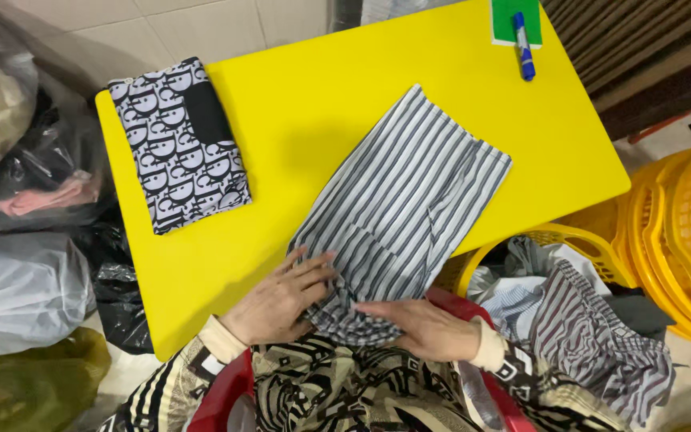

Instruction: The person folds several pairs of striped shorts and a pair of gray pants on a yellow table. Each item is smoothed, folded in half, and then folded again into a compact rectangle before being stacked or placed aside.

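Both hands, left (276,302) and right (428,327), are pressing flat, fingers open, on the striped shorts (400,210) at lower centre, gripping nothing.

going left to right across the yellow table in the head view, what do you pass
black and white patterned folded cloth → left hand → striped cloth with the right hand pressing its near end → blue marker on the green pad
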The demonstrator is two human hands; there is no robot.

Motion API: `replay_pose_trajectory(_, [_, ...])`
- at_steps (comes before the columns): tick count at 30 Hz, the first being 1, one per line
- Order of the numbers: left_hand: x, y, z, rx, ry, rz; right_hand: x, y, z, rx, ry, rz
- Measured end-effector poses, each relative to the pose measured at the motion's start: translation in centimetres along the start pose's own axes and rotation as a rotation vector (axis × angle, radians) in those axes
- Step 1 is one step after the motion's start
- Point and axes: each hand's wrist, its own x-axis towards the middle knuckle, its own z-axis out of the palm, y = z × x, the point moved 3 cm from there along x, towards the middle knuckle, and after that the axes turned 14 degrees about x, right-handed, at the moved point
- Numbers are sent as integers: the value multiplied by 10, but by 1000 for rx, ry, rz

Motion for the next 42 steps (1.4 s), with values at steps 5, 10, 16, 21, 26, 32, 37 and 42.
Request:
replay_pose_trajectory(5, [61, -23, -5, -457, -82, -198, -49, 20, -31, 256, 536, -109])
replay_pose_trajectory(10, [158, -47, -22, -671, 141, -162, -98, 55, -87, 410, 882, 48])
replay_pose_trajectory(16, [276, -76, -23, -384, 238, -289, -115, 127, -184, 593, 1261, 26])
replay_pose_trajectory(21, [345, -116, 6, -214, 305, -275, -94, 179, -242, 631, 1344, -96])
replay_pose_trajectory(26, [378, -160, 43, -226, 376, -349, -83, 170, -268, -160, 1435, 124])
replay_pose_trajectory(32, [314, -181, 46, -314, 364, -631, -70, 115, -239, -596, 1190, 224])
replay_pose_trajectory(37, [250, -148, 45, -35, 281, -756, -56, 99, -218, -558, 922, 267])
replay_pose_trajectory(42, [259, -150, 51, 81, 358, -755, -61, 116, -222, -611, 1015, 334])
